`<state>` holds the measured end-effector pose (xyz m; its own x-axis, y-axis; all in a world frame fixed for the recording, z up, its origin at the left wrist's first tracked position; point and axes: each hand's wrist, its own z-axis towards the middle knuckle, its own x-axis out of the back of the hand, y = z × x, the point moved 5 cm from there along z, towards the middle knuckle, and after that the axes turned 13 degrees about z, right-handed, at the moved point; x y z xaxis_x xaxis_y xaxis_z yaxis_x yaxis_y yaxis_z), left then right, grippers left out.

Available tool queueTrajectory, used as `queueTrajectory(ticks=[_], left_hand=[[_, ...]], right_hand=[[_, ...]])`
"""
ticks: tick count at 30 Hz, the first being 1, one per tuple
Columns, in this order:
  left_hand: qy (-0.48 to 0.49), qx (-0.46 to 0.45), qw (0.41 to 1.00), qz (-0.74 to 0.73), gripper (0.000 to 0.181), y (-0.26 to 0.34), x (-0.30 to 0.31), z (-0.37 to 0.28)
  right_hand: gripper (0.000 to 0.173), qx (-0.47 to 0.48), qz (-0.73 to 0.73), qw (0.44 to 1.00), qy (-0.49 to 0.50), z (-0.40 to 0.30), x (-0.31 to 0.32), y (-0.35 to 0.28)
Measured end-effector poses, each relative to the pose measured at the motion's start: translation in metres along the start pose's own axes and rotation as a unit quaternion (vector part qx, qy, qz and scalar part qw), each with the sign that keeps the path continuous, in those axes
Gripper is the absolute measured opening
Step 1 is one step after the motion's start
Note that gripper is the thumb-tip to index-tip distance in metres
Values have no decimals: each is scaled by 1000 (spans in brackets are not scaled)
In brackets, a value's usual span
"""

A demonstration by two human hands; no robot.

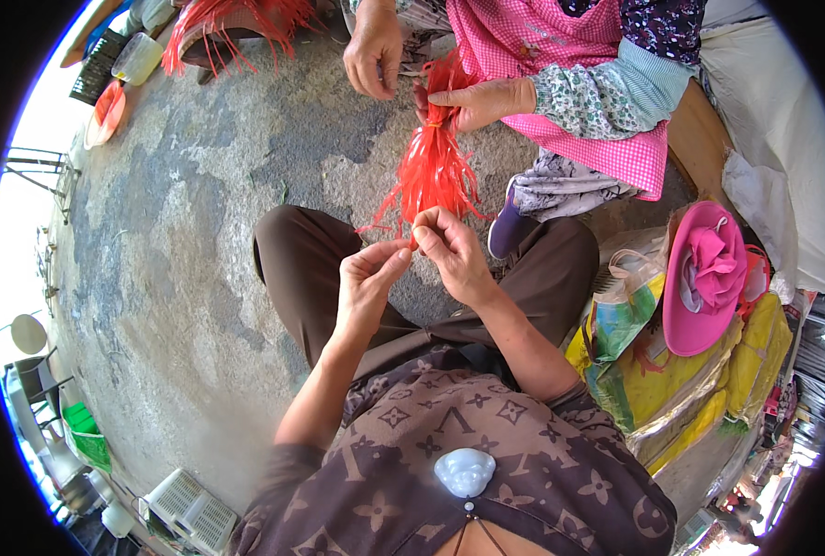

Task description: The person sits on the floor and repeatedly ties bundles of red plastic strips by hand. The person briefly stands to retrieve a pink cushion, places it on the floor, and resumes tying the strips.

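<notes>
Above my lap, my left hand (369, 281) and my right hand (458, 258) meet fingertip to fingertip. Thumb and forefinger of each pinch a small bit of red plastic strip (413, 244), mostly covered by the fingers. Just beyond them hangs a bundle of shiny red plastic strips (435, 170), tied with a narrow yellowish band (434, 124). Another person's hand (485, 104) grips that bundle above the tie. The same person's other hand (374, 55) hangs beside it, fingers curled. Whether my pinched strip joins the bundle is hard to tell.
At right, a pink hat (704, 281) rests on yellow sacks (690, 361) beside a colourful bag (624, 313). More red strips (239, 28) lie at top left. A white plastic basket (193, 511) and a green container (86, 436) stand lower left on the concrete floor (176, 278).
</notes>
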<state>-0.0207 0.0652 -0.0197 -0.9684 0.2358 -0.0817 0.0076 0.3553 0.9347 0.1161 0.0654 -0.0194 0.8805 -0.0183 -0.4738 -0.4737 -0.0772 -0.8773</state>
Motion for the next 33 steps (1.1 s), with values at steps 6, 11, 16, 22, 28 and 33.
queueTrajectory(ticks=[6, 11, 16, 22, 28, 33], left_hand=[[14, 13, 999, 31, 17, -16, 7, 9], [-25, 18, 998, 62, 15, -14, 11, 12], [55, -20, 996, 62, 13, -7, 32, 13], [133, -19, 991, 23, 11, -25, 57, 32], [192, -16, 979, 63, 49, -50, 77, 44], [247, -92, 964, 40, 49, -40, 66, 30]], right_hand=[[20, -121, 247, 961, 17, 1, 6, 32], [23, -49, 76, 995, 45, 23, 17, 16], [29, 92, 63, 972, 208, 22, 78, -21], [12, 143, -95, 941, 293, 12, 164, 16], [18, 167, -354, 887, 243, 21, 173, 4], [16, 174, -410, 880, 167, 41, 145, -12]])
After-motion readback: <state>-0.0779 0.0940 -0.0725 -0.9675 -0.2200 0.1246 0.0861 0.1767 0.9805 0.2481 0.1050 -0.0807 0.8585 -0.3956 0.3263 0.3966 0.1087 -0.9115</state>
